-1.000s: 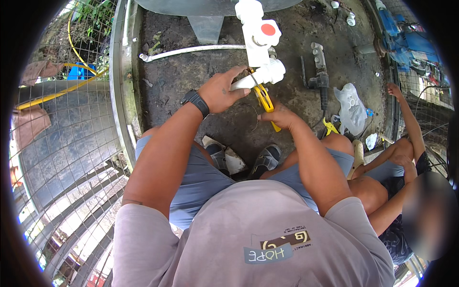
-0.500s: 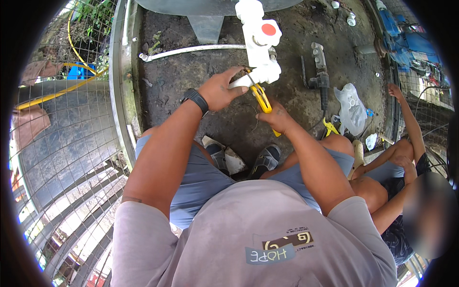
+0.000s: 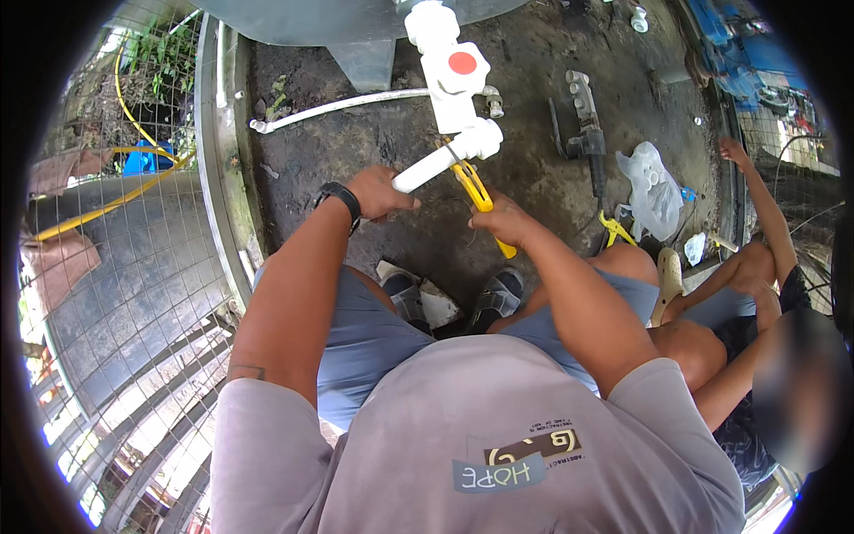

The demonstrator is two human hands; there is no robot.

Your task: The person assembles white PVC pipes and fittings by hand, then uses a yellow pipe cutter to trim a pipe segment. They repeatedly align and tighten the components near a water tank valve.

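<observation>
My left hand (image 3: 378,194) is at the lower end of a white plastic pipe (image 3: 427,169), thumb out below it and fingers partly hidden behind. Its grip looks loose; whether it touches the pipe I cannot tell. My right hand (image 3: 503,221) is closed around the yellow handles of a pipe cutter (image 3: 471,184), whose dark jaws reach the pipe beside a white elbow fitting (image 3: 483,140). Above the elbow stands a white valve (image 3: 455,71) with a red round cap, connected to a large grey tank (image 3: 302,22).
A black pipe-welding iron (image 3: 587,142) lies on the dirt floor at right, near a clear plastic bag (image 3: 654,191) and a yellow clamp-like tool (image 3: 616,230). A thin white pipe (image 3: 347,100) lies at left. Wire mesh (image 3: 116,267) borders the left; another person's arm (image 3: 765,209) is at right.
My left hand has drawn back down the pipe, exposing more of it. My right hand keeps the cutter at the pipe. The view has shifted slightly.
</observation>
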